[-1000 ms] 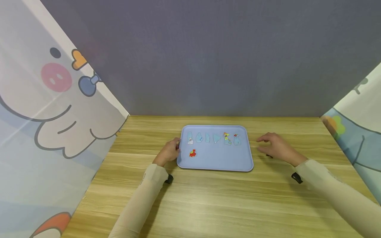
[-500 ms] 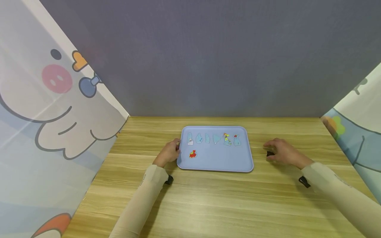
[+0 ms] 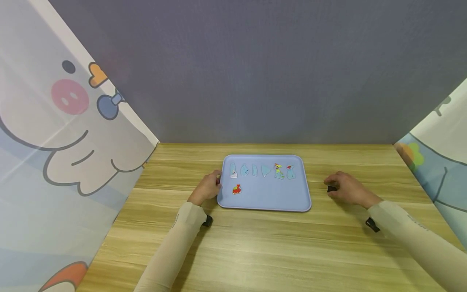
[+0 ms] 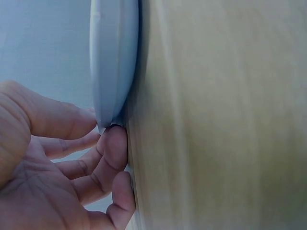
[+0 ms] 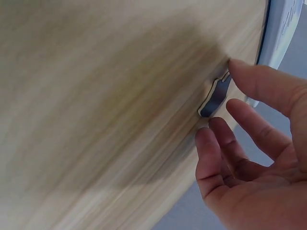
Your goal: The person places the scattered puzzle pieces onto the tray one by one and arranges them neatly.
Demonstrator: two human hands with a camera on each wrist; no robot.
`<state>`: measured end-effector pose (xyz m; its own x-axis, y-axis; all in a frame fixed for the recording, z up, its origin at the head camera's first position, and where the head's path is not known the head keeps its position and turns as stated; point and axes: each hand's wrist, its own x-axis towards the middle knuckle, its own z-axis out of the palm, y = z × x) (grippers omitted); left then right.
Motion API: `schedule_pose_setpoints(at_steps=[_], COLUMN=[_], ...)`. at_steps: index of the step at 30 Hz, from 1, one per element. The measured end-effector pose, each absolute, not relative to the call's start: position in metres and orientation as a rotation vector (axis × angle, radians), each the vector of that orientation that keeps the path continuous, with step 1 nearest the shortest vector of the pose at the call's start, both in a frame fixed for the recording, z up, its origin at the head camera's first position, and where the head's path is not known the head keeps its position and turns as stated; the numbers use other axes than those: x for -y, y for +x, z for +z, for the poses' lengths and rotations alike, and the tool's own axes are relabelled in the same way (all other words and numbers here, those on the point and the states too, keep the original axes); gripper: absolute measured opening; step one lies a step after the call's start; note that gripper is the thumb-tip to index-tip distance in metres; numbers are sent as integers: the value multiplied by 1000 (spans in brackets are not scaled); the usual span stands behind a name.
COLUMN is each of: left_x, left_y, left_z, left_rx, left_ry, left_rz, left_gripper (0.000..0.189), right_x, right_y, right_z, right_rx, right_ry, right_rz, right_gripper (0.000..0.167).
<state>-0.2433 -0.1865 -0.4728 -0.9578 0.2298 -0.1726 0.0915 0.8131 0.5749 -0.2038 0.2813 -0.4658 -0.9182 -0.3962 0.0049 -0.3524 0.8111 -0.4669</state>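
My left hand (image 3: pixel 206 187) grips the left edge of a light blue tray (image 3: pixel 271 196); in the left wrist view the thumb (image 4: pixel 62 120) lies on the rim and curled fingertips reach under it. Right of the tray, my right hand (image 3: pixel 347 188) is low over the table with thumb and fingers around a small dark puzzle piece (image 5: pixel 216 98). In the right wrist view the thumb tip is right at one end of this piece and fingertips are by the other. The piece has a pale edge and an irregular outline.
Several pale blue puzzle pieces (image 3: pixel 265 170) lie in a row along the tray's far side. A red and yellow piece (image 3: pixel 237 189) sits below the row at left. Behind the wooden table (image 3: pixel 255 251) rises a grey wall (image 3: pixel 270 81); cartoon-printed sheets (image 3: pixel 73 134) flank it.
My right hand has moved right and down from beside the tray to the dark puzzle piece, then stayed nearly still. The left hand keeps its place at the tray.
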Motion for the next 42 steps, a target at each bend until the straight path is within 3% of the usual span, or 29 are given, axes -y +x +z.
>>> schedule_pose_setpoints(at_steps=[28, 34, 42], left_x=[186, 186, 185], left_y=[-243, -243, -243], left_z=[-473, -473, -472], left_rx=[-2767, -2770, -2772], left_ry=[242, 236, 235], left_rz=[854, 847, 840], left_gripper=[47, 47, 48], right_x=[-277, -276, -265], right_y=[-207, -209, -210], right_z=[-472, -468, -460], right_rx=[-2925, -2981, -3075], right_ry=[-528, -515, -685], right_rz=[-858, -907, -950], right_gripper=[15, 21, 26])
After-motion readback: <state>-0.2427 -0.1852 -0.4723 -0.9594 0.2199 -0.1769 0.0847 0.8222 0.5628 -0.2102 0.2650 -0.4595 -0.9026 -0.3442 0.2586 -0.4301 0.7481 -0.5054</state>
